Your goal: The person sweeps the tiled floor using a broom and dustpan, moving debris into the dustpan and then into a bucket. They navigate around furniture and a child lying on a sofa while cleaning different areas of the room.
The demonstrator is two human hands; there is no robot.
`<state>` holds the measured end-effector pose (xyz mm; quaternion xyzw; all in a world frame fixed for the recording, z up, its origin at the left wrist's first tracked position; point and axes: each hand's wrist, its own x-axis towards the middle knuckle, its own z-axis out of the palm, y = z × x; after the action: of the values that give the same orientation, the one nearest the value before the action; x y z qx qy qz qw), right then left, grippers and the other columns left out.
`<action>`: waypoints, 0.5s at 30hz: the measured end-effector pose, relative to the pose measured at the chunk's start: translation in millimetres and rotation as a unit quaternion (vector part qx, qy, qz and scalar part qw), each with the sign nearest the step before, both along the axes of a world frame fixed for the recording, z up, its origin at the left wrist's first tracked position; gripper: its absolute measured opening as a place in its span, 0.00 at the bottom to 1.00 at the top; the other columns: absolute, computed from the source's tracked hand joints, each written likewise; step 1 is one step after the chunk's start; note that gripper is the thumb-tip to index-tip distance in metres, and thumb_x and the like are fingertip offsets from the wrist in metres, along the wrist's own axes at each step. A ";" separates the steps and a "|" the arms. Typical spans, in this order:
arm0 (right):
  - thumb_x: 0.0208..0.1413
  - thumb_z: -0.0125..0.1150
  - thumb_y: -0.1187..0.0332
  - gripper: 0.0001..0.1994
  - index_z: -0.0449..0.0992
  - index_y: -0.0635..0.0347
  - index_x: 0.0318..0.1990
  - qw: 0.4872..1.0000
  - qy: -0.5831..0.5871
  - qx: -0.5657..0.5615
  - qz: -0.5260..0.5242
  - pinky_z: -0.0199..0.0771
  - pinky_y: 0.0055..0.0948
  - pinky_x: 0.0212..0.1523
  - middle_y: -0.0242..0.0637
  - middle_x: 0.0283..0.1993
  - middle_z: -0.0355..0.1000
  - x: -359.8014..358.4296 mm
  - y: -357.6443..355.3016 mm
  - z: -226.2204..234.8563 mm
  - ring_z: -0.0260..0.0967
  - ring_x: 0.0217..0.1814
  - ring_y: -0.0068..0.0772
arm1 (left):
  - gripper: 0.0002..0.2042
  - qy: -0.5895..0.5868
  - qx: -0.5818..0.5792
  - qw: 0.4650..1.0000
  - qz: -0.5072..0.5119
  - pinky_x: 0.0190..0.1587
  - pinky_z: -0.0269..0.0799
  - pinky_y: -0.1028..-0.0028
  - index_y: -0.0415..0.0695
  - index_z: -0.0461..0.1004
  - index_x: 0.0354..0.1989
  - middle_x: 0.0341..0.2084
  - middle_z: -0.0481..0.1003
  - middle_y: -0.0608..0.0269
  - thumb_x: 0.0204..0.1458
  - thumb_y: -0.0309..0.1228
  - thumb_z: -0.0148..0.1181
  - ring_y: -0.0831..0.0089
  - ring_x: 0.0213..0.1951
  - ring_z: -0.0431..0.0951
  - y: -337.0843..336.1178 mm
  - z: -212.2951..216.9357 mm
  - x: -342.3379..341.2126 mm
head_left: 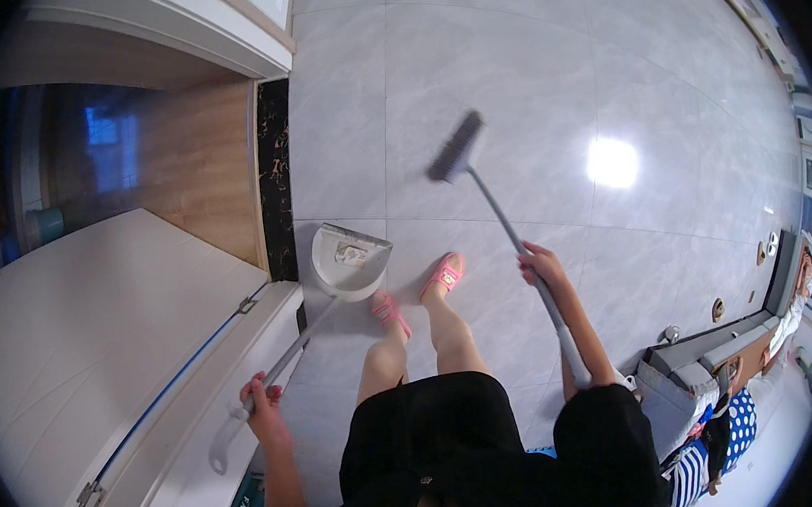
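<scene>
My left hand is closed round the grey handle of a long-handled dustpan. The white pan rests on the floor just left of my feet, its mouth facing away from me, with some pale, crumpled litter inside. In my right hand is the grey pole of a broom, its upper end passing along my forearm. The dark bristle head is out ahead of my feet, apart from the dustpan and slightly blurred; whether it touches the floor I cannot tell.
Grey tiles cover the floor. On the left a white door stands open beside a dark threshold strip and a wood-toned floor. A grey sofa with clothes on it stands at right. My pink slippers are near the dustpan.
</scene>
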<state>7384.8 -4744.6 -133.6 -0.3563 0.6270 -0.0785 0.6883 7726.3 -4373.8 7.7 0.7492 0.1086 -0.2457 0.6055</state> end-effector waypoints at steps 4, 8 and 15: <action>0.41 0.52 0.77 0.28 0.54 0.65 0.53 0.997 0.066 -0.011 -0.049 0.55 0.18 0.09 0.33 0.17 0.62 -68.8 25.0 49.8 0.56 0.11 0.20 | 0.09 -0.005 -0.003 1.000 -0.026 0.32 0.65 0.79 0.43 0.62 0.34 0.36 0.68 0.62 0.49 0.34 0.49 0.78 0.25 0.68 -17.6 29.2 13.5; 0.42 0.50 0.78 0.28 0.51 0.66 0.54 0.999 0.009 0.013 -0.029 0.54 0.16 0.10 0.33 0.17 0.61 -25.3 -87.0 129.8 0.56 0.12 0.19 | 0.09 -0.009 0.051 0.998 -0.037 0.32 0.65 0.79 0.43 0.62 0.34 0.36 0.68 0.63 0.49 0.34 0.49 0.77 0.26 0.69 -154.2 87.6 35.6; 0.43 0.50 0.74 0.27 0.51 0.63 0.54 0.988 -0.052 -0.015 0.143 0.65 0.20 0.15 0.40 0.23 0.66 113.9 -183.2 89.4 0.63 0.16 0.24 | 0.08 0.030 0.041 0.998 -0.039 0.36 0.65 0.78 0.44 0.63 0.34 0.35 0.67 0.63 0.49 0.34 0.49 0.76 0.29 0.69 -245.0 70.2 75.0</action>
<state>7498.7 -4927.8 -44.2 -0.4484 0.5317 -0.0071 0.7185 7801.3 -4618.8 77.9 0.7691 0.1077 -0.2871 0.5607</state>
